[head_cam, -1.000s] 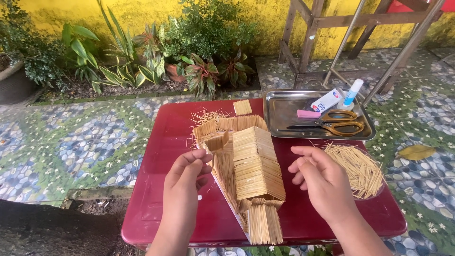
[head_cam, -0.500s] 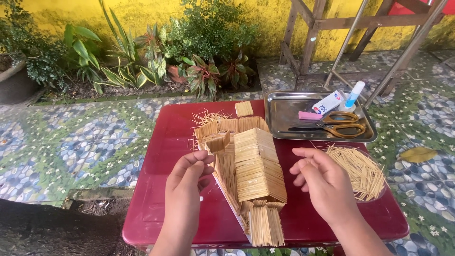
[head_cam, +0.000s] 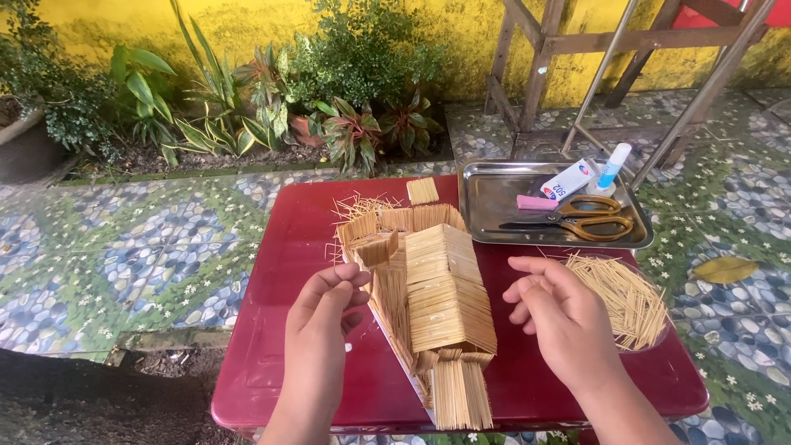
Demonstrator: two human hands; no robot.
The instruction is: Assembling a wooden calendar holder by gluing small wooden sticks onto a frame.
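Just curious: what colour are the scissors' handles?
Yellow-orange handles on the scissors, clearest in the head view.

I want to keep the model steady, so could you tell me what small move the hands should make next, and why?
Probably close both hands onto the stick model house. The left hand and right hand sit on either side of it, holding nothing, and neither clearly touches it.

My head camera looks down and forward, close over the red table [head_cam: 280,247]. It is the only view, facing the yellow wall [head_cam: 461,49].
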